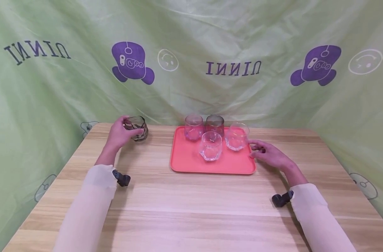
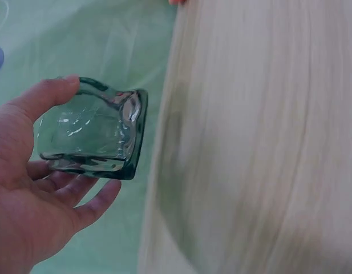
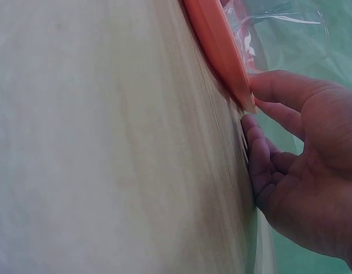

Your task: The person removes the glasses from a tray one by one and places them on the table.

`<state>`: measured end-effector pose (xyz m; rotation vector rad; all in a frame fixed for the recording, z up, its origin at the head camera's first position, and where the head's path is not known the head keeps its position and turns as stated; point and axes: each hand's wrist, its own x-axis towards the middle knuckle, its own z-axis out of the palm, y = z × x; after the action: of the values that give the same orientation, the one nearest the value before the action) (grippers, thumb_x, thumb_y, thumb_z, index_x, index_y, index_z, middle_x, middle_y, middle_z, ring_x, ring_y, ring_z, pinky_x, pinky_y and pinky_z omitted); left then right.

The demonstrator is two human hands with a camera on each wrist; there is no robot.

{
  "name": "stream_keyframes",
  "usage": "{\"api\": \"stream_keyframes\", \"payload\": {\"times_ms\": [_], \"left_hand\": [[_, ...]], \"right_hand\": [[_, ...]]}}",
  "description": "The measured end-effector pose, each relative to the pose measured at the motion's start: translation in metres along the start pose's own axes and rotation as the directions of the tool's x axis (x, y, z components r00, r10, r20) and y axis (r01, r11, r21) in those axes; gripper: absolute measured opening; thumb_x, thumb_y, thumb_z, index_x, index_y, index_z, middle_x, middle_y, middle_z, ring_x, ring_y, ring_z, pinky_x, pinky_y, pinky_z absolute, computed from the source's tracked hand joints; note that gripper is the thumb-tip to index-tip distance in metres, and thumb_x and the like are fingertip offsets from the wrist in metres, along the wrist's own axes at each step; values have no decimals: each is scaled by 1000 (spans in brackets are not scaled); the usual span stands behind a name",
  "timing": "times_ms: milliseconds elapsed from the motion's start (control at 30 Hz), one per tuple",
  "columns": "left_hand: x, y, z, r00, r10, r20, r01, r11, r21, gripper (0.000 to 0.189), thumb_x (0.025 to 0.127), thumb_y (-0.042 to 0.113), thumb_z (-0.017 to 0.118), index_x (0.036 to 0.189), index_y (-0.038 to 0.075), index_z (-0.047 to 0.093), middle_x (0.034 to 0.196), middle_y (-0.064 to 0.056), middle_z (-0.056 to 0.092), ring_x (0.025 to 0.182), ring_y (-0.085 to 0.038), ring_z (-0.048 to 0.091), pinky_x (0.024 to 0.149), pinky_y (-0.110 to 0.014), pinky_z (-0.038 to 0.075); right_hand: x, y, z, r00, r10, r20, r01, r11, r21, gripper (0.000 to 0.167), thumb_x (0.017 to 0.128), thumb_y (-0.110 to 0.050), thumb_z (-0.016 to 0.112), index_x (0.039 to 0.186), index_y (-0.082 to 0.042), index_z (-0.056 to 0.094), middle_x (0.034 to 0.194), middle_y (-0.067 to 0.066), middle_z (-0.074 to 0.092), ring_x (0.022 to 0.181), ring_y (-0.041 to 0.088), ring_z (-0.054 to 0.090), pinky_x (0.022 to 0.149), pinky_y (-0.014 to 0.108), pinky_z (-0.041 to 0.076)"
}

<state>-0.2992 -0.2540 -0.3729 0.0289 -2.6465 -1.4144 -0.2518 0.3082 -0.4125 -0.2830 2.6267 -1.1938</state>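
Observation:
In the head view my left hand [image 1: 120, 133] holds a dark-tinted, wavy-sided drinking glass [image 1: 140, 134] near the table's back left. The left wrist view shows this glass [image 2: 96, 134] greenish, the thumb at its rim and the fingers along its opposite side. My right hand [image 1: 270, 153] is at the right edge of a red tray [image 1: 182, 159], thumb and fingers at its rim. In the right wrist view the thumb touches the tray's edge [image 3: 221, 51], with the other fingers curled low against the table.
Several glasses stand on the tray: a purplish glass [image 1: 193, 128] and a dark glass [image 1: 214, 125] at the back, a clear glass [image 1: 237, 137] at the right, and another clear glass [image 1: 211, 147] in front. A green curtain [image 1: 191, 94] hangs behind the wooden table [image 1: 191, 206].

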Motion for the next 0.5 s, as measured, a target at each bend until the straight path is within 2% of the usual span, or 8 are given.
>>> {"api": "stream_keyframes", "payload": {"times_ms": [233,500], "left_hand": [[-1,-16,-15,995,-37,-94,39,999,17,83,88,24,84,148,-9,37,133,-28,48,122,-41,50,104,-51,46],[-1,-30,-24,990,-89,-113,94,995,34,85,89,24,82,149,-11,33,135,-28,46,121,-40,48,105,-51,43]], "right_hand": [[-1,1,0,1000,-15,-4,15,1000,6,60,101,-20,67,155,-7,46,140,25,53,126,40,50,102,52,43],[-2,1,1,1000,-6,-8,6,1000,3,59,101,-20,67,154,-8,46,141,26,53,126,40,49,101,52,43]]}}
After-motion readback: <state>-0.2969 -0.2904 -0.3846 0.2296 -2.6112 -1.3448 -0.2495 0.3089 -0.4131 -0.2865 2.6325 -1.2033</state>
